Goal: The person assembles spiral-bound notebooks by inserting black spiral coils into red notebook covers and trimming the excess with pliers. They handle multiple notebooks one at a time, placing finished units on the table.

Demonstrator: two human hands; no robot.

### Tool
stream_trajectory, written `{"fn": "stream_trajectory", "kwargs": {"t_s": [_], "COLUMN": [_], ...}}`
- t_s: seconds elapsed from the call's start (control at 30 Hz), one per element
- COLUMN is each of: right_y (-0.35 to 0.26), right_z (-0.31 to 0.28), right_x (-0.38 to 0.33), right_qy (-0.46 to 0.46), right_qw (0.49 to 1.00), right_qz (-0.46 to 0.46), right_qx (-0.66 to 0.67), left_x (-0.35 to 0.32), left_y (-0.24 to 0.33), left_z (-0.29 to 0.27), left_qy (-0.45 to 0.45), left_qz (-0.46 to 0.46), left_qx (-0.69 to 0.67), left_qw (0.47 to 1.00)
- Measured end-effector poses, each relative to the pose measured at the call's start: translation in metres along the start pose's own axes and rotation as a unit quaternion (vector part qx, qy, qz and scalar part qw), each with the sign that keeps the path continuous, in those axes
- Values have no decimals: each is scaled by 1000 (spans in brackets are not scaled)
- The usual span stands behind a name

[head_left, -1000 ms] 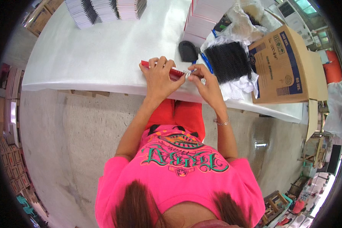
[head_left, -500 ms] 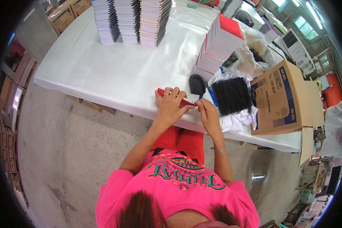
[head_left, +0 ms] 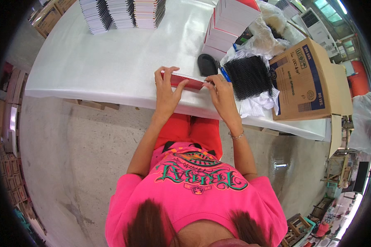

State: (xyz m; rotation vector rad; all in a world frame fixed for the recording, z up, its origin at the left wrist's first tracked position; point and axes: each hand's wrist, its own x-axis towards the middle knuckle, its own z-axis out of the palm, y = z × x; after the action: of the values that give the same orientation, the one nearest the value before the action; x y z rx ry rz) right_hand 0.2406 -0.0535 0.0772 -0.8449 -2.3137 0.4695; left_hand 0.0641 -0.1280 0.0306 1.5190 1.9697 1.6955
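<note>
A thin red-covered booklet [head_left: 190, 81] lies near the front edge of the white table [head_left: 111, 66]. My left hand [head_left: 165, 91] grips its left end, fingers spread over the cover. My right hand [head_left: 221, 91] pinches its right end. Just beyond the booklet sits a black oval object [head_left: 207, 64], and a blue pen-like item [head_left: 225, 74] lies by my right fingers. A pile of black spiral binding coils [head_left: 248, 76] rests on white plastic to the right.
A stack of red-topped booklets [head_left: 231, 22] stands behind the hands. Several stacks of bound booklets [head_left: 121, 12] line the far table edge. An open brown cardboard box [head_left: 305, 80] sits at the right. Bare concrete floor [head_left: 78, 164] lies below the table.
The view has tilted, so the far stacks show more. Both hands stay on the red booklet, with the left fingers now spread wider on its cover.
</note>
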Motion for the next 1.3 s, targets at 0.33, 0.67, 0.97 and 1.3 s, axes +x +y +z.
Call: {"fn": "stream_trajectory", "kwargs": {"t_s": [0.33, 0.67, 0.97, 1.3], "right_y": [40, 81, 62, 62], "right_z": [-15, -8, 7, 35], "right_x": [25, 52, 48, 48], "right_qy": [-36, -85, -54, -46], "right_qw": [998, 989, 996, 998], "right_qz": [-10, -7, -44, -26], "right_qx": [-56, -125, -50, 27], "left_x": [6, 29, 37, 40], "left_y": [-9, -21, -29, -36], "left_z": [-8, -62, -76, -75], "left_qy": [-45, -30, -57, -109], "left_qz": [-32, -28, -8, -1], "left_qx": [-35, -10, -7, -9], "left_qw": [998, 999, 998, 994]}}
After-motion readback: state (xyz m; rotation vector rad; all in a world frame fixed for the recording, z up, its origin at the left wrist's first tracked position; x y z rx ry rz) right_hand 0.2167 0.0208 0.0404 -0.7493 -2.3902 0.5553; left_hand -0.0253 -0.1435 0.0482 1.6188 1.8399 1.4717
